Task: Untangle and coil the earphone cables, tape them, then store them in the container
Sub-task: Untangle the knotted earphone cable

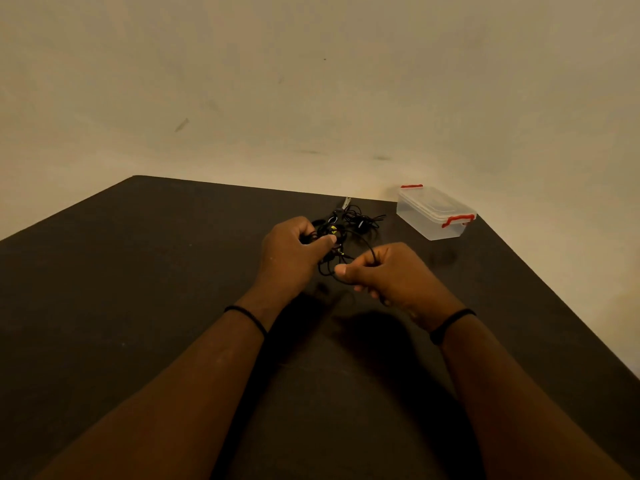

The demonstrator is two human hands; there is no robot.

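Left hand (294,249) and right hand (388,271): fingers curled, gripping tangled black earphone cables (341,237) above worktop (138,271); lidded clear container (434,213) near.

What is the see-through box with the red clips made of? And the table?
The box looks like clear plastic: you can see through its walls, and its red clips look plastic too. The table is dark and matte; its material is hard to tell, maybe coated wood.

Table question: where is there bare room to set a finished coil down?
The table is bare left of the left hand, and between the right hand and the container. It is crowded behind the hands, where the tangled cables lie.
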